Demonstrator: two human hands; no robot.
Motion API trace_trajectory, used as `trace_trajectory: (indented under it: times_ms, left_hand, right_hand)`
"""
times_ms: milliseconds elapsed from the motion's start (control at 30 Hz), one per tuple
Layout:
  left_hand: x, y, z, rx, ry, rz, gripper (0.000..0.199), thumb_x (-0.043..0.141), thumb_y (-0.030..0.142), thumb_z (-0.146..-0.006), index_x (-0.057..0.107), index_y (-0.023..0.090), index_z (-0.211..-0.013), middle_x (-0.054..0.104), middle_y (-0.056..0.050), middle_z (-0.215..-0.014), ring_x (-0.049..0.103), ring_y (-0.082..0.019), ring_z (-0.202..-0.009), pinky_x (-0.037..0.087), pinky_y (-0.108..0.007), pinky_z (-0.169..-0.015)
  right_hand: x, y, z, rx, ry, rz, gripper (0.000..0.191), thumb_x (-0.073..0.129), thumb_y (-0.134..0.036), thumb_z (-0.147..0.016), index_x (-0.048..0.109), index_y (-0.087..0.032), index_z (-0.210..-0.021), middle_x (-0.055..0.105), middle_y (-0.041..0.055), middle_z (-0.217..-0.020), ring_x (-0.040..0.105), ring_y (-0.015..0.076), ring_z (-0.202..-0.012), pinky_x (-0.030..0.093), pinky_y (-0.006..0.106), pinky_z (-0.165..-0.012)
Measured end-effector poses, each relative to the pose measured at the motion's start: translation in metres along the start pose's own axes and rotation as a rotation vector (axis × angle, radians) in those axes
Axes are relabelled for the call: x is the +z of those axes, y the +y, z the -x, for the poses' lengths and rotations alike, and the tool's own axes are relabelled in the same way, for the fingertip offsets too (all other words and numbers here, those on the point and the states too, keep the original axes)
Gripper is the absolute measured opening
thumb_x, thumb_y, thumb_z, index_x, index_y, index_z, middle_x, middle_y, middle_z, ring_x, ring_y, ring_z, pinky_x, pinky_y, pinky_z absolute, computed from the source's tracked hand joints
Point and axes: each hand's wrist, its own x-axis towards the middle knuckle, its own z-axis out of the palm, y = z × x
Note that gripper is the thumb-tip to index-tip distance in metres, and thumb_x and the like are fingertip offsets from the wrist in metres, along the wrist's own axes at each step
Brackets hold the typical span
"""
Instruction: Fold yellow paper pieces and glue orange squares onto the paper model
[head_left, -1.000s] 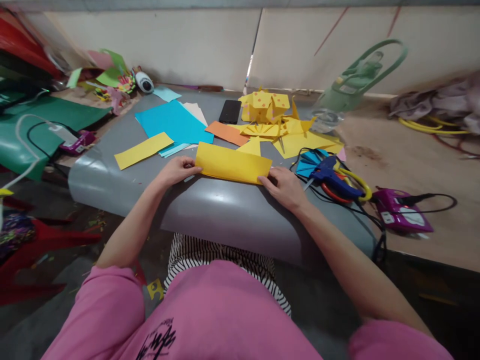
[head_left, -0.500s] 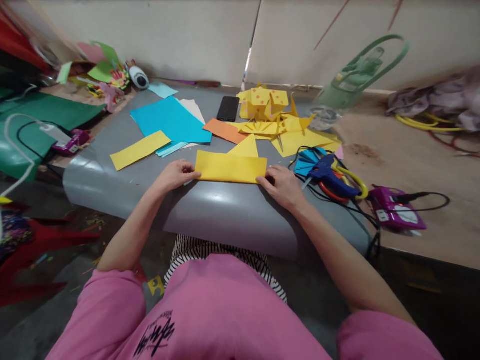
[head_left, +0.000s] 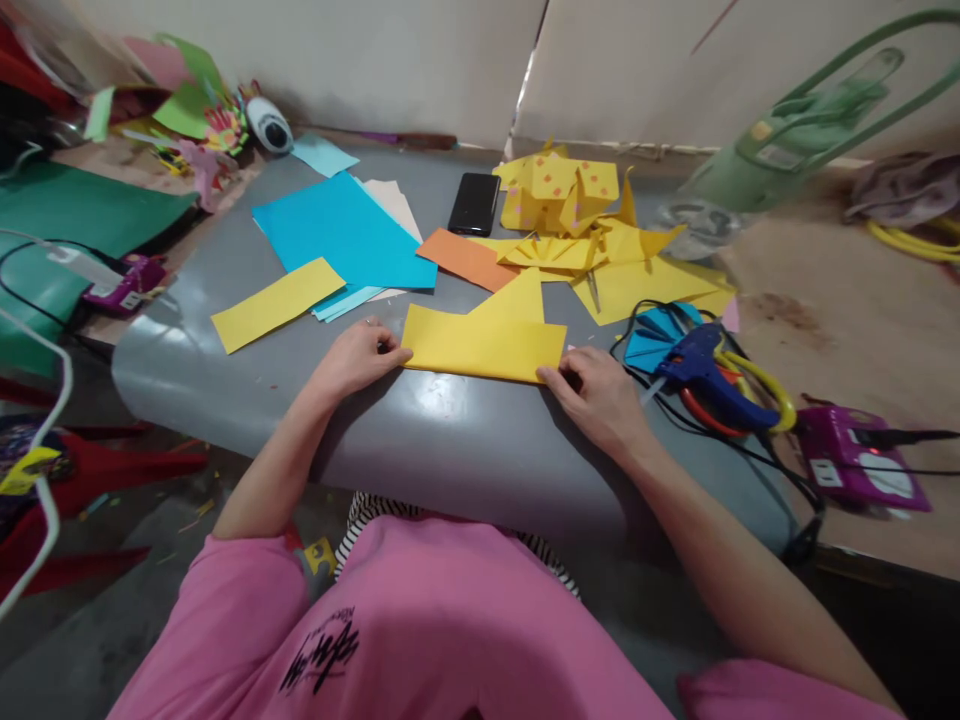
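A strip of yellow paper [head_left: 480, 343] lies near the front of the grey table cover, with a fold along its near edge. My left hand [head_left: 365, 355] pinches its lower left corner between thumb and fingers. At the lower right corner, my right hand [head_left: 596, 390] holds the paper the same way. Behind the strip sits a yellow paper triangle [head_left: 517, 300], partly covered by it. A second yellow strip [head_left: 277, 303] lies flat to the left, by a stack of blue paper sheets [head_left: 345, 230].
An orange strip [head_left: 465, 258], a black phone [head_left: 475, 204] and folded yellow paper pieces [head_left: 562, 190] lie farther back. At right are a blue glue gun [head_left: 709, 375] with cables, a purple power box [head_left: 862, 455] and a green bottle [head_left: 780, 150]. The grey cover [head_left: 225, 390] curves down in front.
The view has shifted, so the tabletop looks closer and the right-hand things sit farther right. Both hands keep their hold on the yellow strip's corners.
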Motion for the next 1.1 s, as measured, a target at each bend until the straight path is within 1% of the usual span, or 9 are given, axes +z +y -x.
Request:
trace_trajectory:
  times_ms: [100, 233, 400, 467, 600, 800, 933, 1033, 1100]
  left_hand:
    - [-0.001, -0.003, 0.000, 0.054, -0.017, 0.008, 0.030, 0.056, 0.041, -0.085, 0.059, 0.020, -0.064, 0.065, -0.006, -0.082, 0.057, -0.021, -0.082, 0.039, -0.033, -0.070]
    - [-0.002, -0.007, 0.001, 0.054, -0.030, 0.003, 0.027, 0.059, 0.040, -0.085, 0.062, 0.020, -0.067, 0.066, -0.006, -0.086, 0.059, -0.022, -0.087, 0.041, -0.033, -0.073]
    - [-0.001, -0.005, 0.004, 0.050, -0.022, -0.031, 0.026, 0.058, 0.041, -0.087, 0.063, 0.020, -0.071, 0.063, -0.007, -0.087, 0.058, -0.023, -0.088, 0.043, -0.034, -0.077]
    - [0.000, -0.004, 0.005, 0.039, -0.003, -0.061, 0.025, 0.058, 0.040, -0.087, 0.062, 0.020, -0.072, 0.062, -0.006, -0.087, 0.057, -0.022, -0.086, 0.043, -0.035, -0.079]
    - [0.002, -0.004, 0.007, 0.038, 0.020, -0.076, 0.026, 0.057, 0.042, -0.087, 0.060, 0.021, -0.073, 0.060, -0.006, -0.085, 0.057, -0.023, -0.086, 0.043, -0.035, -0.078]
    - [0.003, -0.005, 0.008, 0.013, 0.032, -0.098, 0.028, 0.055, 0.044, -0.087, 0.061, 0.021, -0.073, 0.061, -0.006, -0.086, 0.057, -0.022, -0.080, 0.043, -0.035, -0.077]
    - [0.004, -0.005, 0.009, 0.029, 0.052, -0.115, 0.026, 0.056, 0.043, -0.086, 0.061, 0.021, -0.073, 0.062, -0.006, -0.086, 0.058, -0.022, -0.081, 0.044, -0.034, -0.076]
    - [0.004, -0.006, 0.010, 0.035, 0.058, -0.124, 0.025, 0.056, 0.043, -0.086, 0.060, 0.021, -0.073, 0.061, -0.005, -0.085, 0.057, -0.022, -0.081, 0.044, -0.034, -0.075]
    - [0.004, -0.006, 0.010, 0.031, 0.058, -0.122, 0.025, 0.056, 0.042, -0.086, 0.060, 0.021, -0.074, 0.061, -0.005, -0.085, 0.057, -0.022, -0.081, 0.044, -0.033, -0.075]
  right_hand:
    - [0.000, -0.001, 0.001, 0.010, -0.004, -0.005, 0.032, 0.049, -0.044, -0.095, 0.045, -0.025, -0.069, 0.061, 0.0097, -0.079, 0.059, 0.0281, -0.082, 0.045, 0.042, -0.078]
    - [-0.001, 0.000, -0.002, 0.022, -0.012, -0.021, 0.031, 0.050, -0.043, -0.094, 0.044, -0.025, -0.069, 0.060, 0.0088, -0.078, 0.059, 0.0272, -0.081, 0.044, 0.041, -0.077]
    - [-0.006, 0.000, -0.010, 0.051, -0.106, -0.038, 0.031, 0.053, -0.040, -0.093, 0.044, -0.025, -0.067, 0.057, 0.0064, -0.072, 0.053, 0.0229, -0.070, 0.040, 0.037, -0.069]
    - [-0.009, 0.000, -0.013, 0.075, -0.139, -0.053, 0.032, 0.054, -0.040, -0.092, 0.044, -0.025, -0.066, 0.056, 0.0054, -0.071, 0.052, 0.0214, -0.068, 0.038, 0.036, -0.067]
    - [-0.013, -0.002, -0.015, 0.119, -0.179, -0.104, 0.033, 0.054, -0.041, -0.093, 0.047, -0.023, -0.065, 0.058, 0.0044, -0.073, 0.052, 0.0194, -0.068, 0.037, 0.033, -0.065]
    - [-0.008, -0.003, -0.012, 0.145, -0.147, -0.151, 0.033, 0.053, -0.042, -0.095, 0.047, -0.023, -0.068, 0.055, 0.0034, -0.074, 0.051, 0.0187, -0.069, 0.038, 0.033, -0.067]
    - [-0.004, -0.004, -0.010, 0.116, -0.114, -0.127, 0.033, 0.051, -0.041, -0.096, 0.046, -0.024, -0.068, 0.055, 0.0045, -0.075, 0.053, 0.0206, -0.074, 0.041, 0.034, -0.072]
    - [-0.002, -0.006, -0.007, 0.084, -0.094, -0.079, 0.033, 0.051, -0.041, -0.097, 0.050, -0.023, -0.070, 0.059, 0.0081, -0.085, 0.056, 0.0233, -0.084, 0.044, 0.037, -0.080]
    - [-0.001, -0.007, -0.006, 0.074, -0.097, -0.061, 0.033, 0.050, -0.041, -0.098, 0.053, -0.022, -0.070, 0.061, 0.0104, -0.093, 0.058, 0.0244, -0.090, 0.045, 0.038, -0.083]
